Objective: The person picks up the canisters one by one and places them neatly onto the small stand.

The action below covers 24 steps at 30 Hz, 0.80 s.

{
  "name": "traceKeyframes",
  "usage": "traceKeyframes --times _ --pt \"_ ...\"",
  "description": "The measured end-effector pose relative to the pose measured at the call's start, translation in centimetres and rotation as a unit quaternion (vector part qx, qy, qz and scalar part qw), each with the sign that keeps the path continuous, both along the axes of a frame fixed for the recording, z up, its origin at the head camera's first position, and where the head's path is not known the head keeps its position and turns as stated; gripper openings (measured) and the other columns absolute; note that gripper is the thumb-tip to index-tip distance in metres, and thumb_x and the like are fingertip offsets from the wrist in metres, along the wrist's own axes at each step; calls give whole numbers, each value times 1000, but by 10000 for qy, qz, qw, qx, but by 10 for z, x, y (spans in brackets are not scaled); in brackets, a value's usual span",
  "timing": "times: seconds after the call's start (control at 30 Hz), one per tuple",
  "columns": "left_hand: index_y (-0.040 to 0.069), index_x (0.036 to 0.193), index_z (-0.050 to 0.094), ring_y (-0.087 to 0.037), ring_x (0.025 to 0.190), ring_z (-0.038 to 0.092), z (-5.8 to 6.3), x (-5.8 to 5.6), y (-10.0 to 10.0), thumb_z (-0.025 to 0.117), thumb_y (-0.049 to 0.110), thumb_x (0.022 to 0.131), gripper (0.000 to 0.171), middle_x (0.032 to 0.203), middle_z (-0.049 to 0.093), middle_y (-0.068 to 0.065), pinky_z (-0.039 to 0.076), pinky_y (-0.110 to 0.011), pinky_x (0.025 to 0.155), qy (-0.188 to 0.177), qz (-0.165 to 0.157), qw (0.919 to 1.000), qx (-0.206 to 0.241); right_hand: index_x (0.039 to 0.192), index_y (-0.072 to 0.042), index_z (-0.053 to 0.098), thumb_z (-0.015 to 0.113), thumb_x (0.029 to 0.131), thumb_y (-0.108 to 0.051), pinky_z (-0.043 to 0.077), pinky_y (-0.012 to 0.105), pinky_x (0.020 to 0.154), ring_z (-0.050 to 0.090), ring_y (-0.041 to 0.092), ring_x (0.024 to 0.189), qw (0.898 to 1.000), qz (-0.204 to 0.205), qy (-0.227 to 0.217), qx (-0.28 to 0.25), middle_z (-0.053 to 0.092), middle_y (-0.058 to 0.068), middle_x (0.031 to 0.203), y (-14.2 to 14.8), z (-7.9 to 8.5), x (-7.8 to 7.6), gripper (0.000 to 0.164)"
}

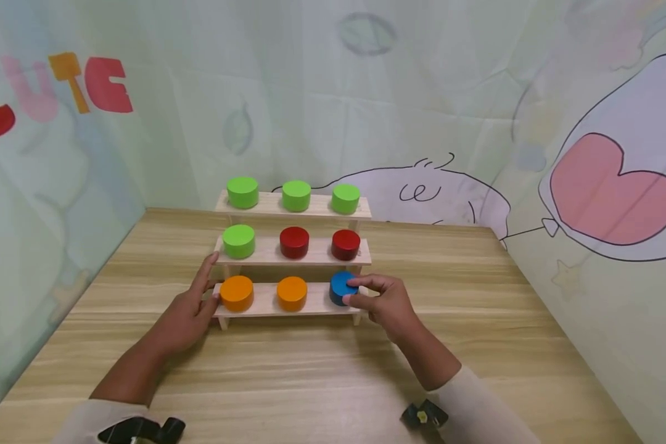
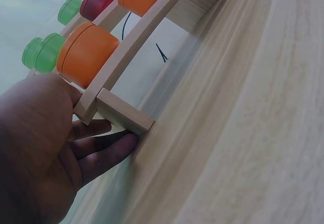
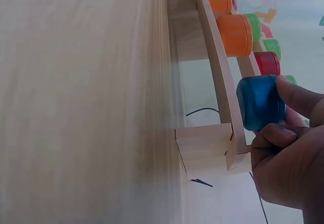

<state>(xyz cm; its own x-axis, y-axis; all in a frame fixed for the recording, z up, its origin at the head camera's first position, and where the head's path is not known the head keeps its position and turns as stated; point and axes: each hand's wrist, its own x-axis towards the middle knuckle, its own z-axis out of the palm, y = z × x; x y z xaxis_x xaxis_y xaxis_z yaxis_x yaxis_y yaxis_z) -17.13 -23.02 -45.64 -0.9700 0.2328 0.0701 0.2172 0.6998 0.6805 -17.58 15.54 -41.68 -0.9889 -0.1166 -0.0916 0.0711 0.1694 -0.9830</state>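
Observation:
A three-tier wooden rack (image 1: 319, 308) carries short round cylinders. My right hand (image 1: 385, 302) pinches the blue cylinder (image 1: 341, 290) between thumb and fingers at the right end of the bottom tier. In the right wrist view the blue cylinder (image 3: 260, 102) overlaps the shelf end, slightly tilted. Two orange cylinders, one at the left (image 1: 237, 293) and one mid-shelf (image 1: 291, 293), share that tier. My left hand (image 1: 183, 320) holds the rack's left end, its index finger at the middle tier's edge. In the left wrist view its other fingers (image 2: 109, 155) lie beside the front leg (image 2: 124, 110).
A green cylinder (image 1: 238, 241) and two red ones (image 1: 294, 242) stand on the middle tier. Three green cylinders (image 1: 296, 196) line the top tier. The wooden table (image 1: 288, 382) meets a printed cloth backdrop (image 1: 305, 92) behind and at both sides.

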Motion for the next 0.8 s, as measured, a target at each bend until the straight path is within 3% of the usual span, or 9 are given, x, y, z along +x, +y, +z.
traceKeyframes --times 0.8 --pt "47 153 -19 -56 131 45 0 -1 1 35 28 108 73 149 40 -35 34 -71 104 107 -3 9999 -33 107 -20 77 87 76 -19 31 20 45 33 14 44 9997 96 -91 207 67 0 127 0 -2 -1 33"
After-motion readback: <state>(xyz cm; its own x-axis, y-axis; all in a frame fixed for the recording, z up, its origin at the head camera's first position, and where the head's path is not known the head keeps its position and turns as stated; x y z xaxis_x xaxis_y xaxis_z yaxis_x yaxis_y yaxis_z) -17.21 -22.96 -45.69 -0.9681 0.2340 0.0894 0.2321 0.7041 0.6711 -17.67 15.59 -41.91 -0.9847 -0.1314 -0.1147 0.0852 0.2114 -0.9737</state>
